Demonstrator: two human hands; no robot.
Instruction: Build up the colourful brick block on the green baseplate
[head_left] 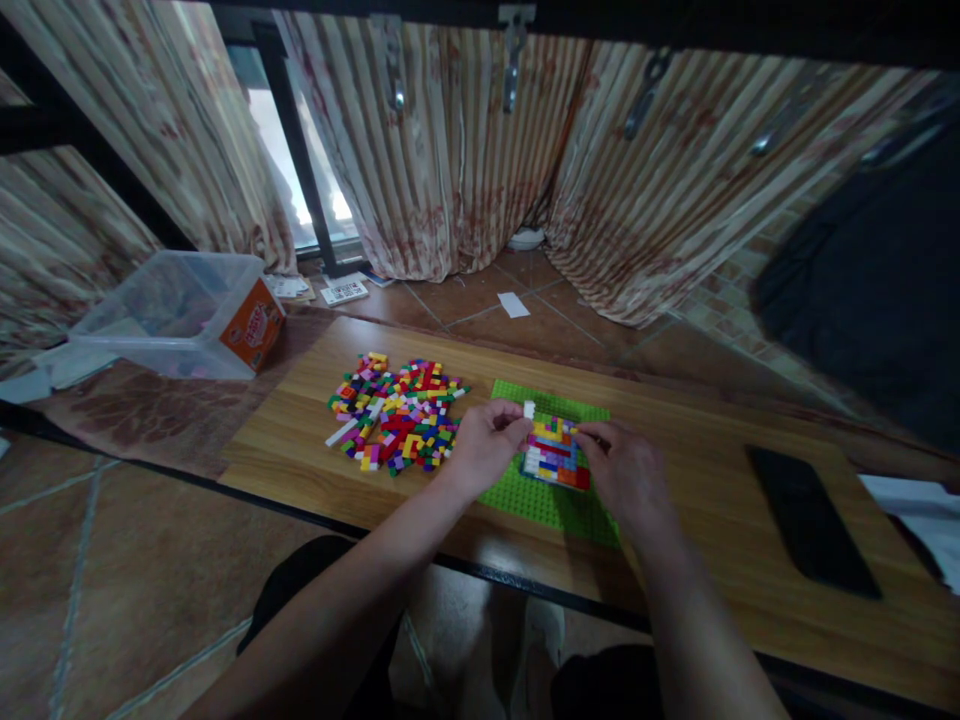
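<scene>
On a green studded baseplate point(525, 502) lies a many-coloured block of toy bricks point(556, 452), built up in rows. My left hand point(491, 440) is at its far left corner, thumb and index finger closed on a small white toy brick point(529, 409). At the block's right side is my right hand point(626, 470), its thumb and fingers drawn together against the edge of the bricks. The fingers of both hands hide parts of the block's sides. To the left of my left hand spreads a heap of loose toy bricks point(405, 415) in many colours.
The wooden tabletop point(285, 430) carries a dark phone-like slab point(814, 520) on the right. A clear plastic bin point(180, 310) with an orange label stands at the left end. White papers point(915, 515) lie at the right end. Curtains point(465, 170) hang behind the table.
</scene>
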